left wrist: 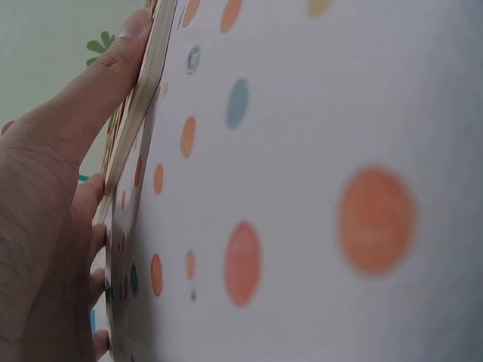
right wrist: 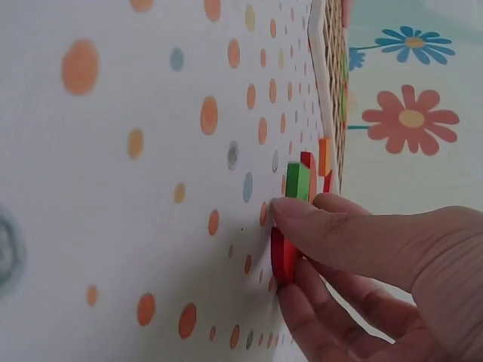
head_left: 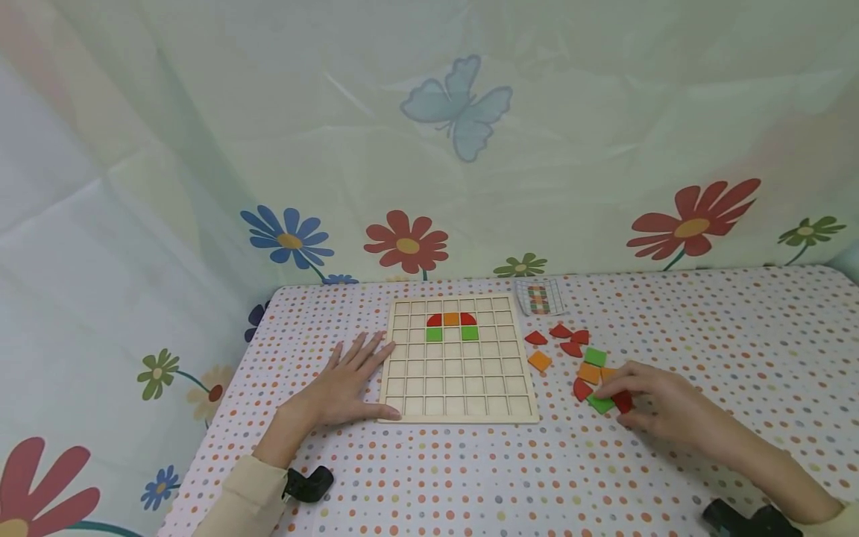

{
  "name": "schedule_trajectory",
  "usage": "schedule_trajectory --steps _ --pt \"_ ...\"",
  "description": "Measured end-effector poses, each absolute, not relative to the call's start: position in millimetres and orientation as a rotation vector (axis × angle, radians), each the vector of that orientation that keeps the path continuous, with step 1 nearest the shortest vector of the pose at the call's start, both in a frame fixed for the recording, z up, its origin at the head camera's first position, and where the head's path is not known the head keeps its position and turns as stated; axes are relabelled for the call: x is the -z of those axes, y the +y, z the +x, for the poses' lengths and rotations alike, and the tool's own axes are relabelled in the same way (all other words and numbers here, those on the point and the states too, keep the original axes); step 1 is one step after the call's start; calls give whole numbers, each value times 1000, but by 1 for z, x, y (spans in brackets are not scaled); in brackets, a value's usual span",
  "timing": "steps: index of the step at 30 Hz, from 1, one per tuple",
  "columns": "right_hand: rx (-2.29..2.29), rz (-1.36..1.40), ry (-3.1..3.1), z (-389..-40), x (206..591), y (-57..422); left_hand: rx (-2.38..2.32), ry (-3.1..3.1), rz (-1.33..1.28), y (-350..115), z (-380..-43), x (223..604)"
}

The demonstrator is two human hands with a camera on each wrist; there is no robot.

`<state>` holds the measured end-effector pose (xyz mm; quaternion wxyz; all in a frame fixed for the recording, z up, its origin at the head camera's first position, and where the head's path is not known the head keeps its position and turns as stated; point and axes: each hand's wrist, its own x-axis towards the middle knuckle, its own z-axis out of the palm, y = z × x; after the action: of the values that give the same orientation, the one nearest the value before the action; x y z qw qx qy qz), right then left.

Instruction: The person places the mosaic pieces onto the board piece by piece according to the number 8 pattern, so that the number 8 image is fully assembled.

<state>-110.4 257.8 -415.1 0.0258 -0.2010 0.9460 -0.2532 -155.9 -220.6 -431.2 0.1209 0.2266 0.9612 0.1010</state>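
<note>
Left hand: the left hand [head_left: 345, 391] is lying spread at the board's left side, its fingertips touching the edge and its thumb resting at the near left corner.
Right hand: the right hand [head_left: 661, 403] is bending its fingers and thumb over the near end of the loose pieces, around a red piece [head_left: 622, 403] and beside a green square [head_left: 600, 404]; whether it is pinching either one cannot be told.
Grid board: the wooden grid board [head_left: 463, 385] is lying flat on the dotted counter [head_left: 382, 507], between the two hands.
Pieces set: an orange square [head_left: 451, 319] is sitting in the grid between two red quarter-rounds [head_left: 467, 320], with green squares [head_left: 435, 335] filling the cells directly nearer the person below each red one.
Loose pieces: further red, orange and green pieces [head_left: 589, 374] are lying scattered to the right of the board, some touching one another.
Pattern card: a printed card [head_left: 540, 298] is lying just beside the board's far right corner.
Backdrop: a flowered curtain [head_left: 322, 156] is hanging behind the counter.
</note>
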Motion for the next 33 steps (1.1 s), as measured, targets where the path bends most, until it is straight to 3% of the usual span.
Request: schedule_trajectory --steps 21,33 --pt "921 -459 2932 -115 418 268 -296 2810 665 -221 -155 431" --pt "1026 -530 2994 -110 413 256 -301 2801 680 -221 -155 430"
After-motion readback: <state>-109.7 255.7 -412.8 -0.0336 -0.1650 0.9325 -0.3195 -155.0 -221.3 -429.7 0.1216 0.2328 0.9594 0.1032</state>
